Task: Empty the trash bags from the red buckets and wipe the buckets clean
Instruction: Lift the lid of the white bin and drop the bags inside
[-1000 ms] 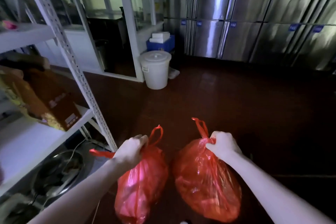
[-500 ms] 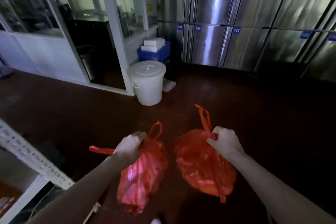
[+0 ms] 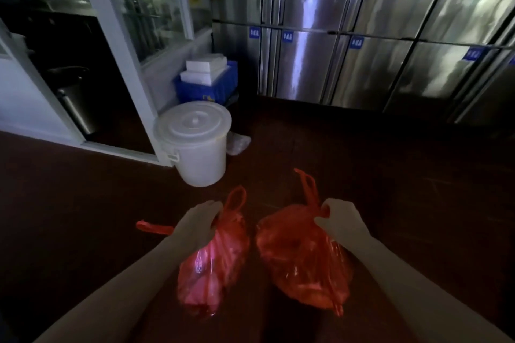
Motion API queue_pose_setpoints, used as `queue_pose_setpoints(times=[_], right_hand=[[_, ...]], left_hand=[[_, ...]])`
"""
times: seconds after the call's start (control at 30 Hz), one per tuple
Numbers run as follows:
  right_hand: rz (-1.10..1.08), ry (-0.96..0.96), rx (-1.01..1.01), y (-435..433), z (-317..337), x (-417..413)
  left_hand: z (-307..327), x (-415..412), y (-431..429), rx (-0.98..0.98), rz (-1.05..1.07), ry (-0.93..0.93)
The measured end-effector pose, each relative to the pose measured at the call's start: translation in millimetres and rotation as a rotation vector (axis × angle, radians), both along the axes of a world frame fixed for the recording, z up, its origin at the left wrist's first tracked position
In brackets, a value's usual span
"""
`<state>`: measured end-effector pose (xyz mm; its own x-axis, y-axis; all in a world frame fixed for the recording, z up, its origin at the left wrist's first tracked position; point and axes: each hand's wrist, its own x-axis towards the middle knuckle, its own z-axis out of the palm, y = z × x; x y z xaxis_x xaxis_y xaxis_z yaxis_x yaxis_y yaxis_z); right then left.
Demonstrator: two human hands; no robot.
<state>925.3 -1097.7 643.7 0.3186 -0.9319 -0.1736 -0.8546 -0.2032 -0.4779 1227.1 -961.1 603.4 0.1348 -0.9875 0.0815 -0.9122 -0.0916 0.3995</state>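
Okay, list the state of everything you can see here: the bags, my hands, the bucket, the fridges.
left hand: grips neck of left red trash bag.
right hand: grips neck of right red trash bag.
left red trash bag: filled, hanging.
right red trash bag: filled, hanging.
white bucket: upright, lid on.
blue crate: holds white boxes.
refrigerator doors: shut.

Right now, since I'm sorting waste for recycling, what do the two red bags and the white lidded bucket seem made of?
The left red bag and the right red bag: thin plastic film, glossy and translucent, crinkled with highlights. The white lidded bucket: probably rigid moulded plastic, matte, with concentric rings on the lid.
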Motion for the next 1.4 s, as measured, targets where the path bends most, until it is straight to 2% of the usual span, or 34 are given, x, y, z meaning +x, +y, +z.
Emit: queue_pose_setpoints(times=[0.17,0.3,0.6,0.83,0.97,1.1,1.4], right_hand=[[0.050,-0.019,0.028,-132.3,-19.2,61.4],[0.117,-0.039,0.069,-231.3,-41.1,106.4],[0.161,-0.068,0.127,-430.4,-54.6,198.4],[0.188,-0.021,0.151,-566.7,-89.7,286.7],[0.154,0.007,0.234,-638.8,-125.7,339.8],[0.113,0.027,0.298,-702.7,-173.7,385.1],[0.023,0.039,0.456,-819.3,-342.0,459.1]], left_hand=[[-19.4,50.2,-122.8,0.009,0.043,-0.018],[-33.6,82.0,-207.7,0.108,0.101,-0.032],[-43.7,140.6,-393.5,0.123,0.220,0.051],[-92.4,202.8,-527.9,0.148,0.239,0.145],[-126.9,237.0,-604.7,0.181,0.260,0.265],[-172.5,266.2,-673.6,0.245,0.307,0.282],[-324.0,314.4,-788.8,0.391,0.485,0.268]])
